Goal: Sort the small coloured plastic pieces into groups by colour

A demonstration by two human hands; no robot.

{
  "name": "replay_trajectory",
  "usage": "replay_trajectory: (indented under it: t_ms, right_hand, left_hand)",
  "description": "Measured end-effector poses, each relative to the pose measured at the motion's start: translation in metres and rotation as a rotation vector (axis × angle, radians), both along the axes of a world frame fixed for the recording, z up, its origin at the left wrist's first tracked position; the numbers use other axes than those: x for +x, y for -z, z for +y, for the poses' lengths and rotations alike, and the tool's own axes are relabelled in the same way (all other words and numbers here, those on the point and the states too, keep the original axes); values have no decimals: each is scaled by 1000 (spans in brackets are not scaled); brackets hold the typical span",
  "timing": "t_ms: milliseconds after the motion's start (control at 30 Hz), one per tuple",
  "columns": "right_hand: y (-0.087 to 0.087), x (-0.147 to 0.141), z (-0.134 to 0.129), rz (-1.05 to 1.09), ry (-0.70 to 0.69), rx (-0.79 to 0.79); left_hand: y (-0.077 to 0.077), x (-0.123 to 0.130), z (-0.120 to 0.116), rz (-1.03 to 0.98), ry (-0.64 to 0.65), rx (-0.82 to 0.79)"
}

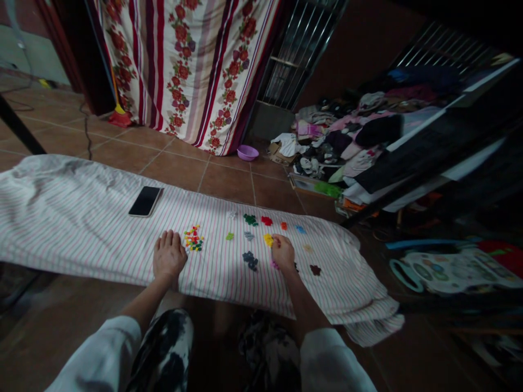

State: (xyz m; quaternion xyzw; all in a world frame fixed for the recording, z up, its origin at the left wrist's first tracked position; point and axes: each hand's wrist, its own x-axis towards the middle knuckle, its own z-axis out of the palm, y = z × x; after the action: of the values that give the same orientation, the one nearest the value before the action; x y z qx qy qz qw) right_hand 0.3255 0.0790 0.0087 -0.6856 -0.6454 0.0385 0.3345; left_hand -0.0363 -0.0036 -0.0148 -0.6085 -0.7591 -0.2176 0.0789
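My left hand (169, 255) lies flat on the striped cloth (114, 239), palm down and fingers stretched out. Just right of it is a mixed cluster of small coloured pieces (193, 238), yellow, red, green and white. My right hand (283, 251) has its fingers pinched together at a small yellow pile (268, 239); whatever sits between the fingertips is hidden. Partly covered by that hand is a pink pile (274, 264). Around it lie single-colour piles: dark green (250, 220), red (266, 221), light grey (249, 236), dark grey (250, 260) and dark brown (315, 270).
More small piles on the cloth are white (232, 215), lime green (230, 236), orange (284, 226), blue (300, 229) and beige (307, 247). A phone (145, 201) lies at the left. Beyond are a purple basin (247, 152) and heaped clothes (351, 130).
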Motion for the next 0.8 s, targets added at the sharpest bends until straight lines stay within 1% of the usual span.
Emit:
replay_trajectory:
  t_ms: [100, 200, 267, 367, 467, 533, 633, 800]
  right_hand:
    - [-7, -25, 1, 41, -87, 65]
    - [-9, -62, -1, 81, -245, 81]
    - [-7, -90, -4, 111, -347, 53]
    - [-1, -130, -10, 130, -500, -35]
    - [5, -162, -13, 108, -599, -104]
    - [9, -179, -12, 73, -631, -135]
    - [12, -195, -10, 17, -624, -194]
    - [16, -207, -5, -49, -578, -278]
  left_hand:
    - [1, -1, 0, 27, 6, -9]
    - [1, -1, 0, 29, 4, -14]
    - [2, -1, 0, 11, 5, -18]
    - [2, -1, 0, -12, 13, -10]
    - [2, -1, 0, -3, 19, 9]
    - [3, -1, 0, 9, 20, 19]
    - [4, -1, 0, 21, 19, 30]
    - [5, -1, 0, 31, 13, 40]
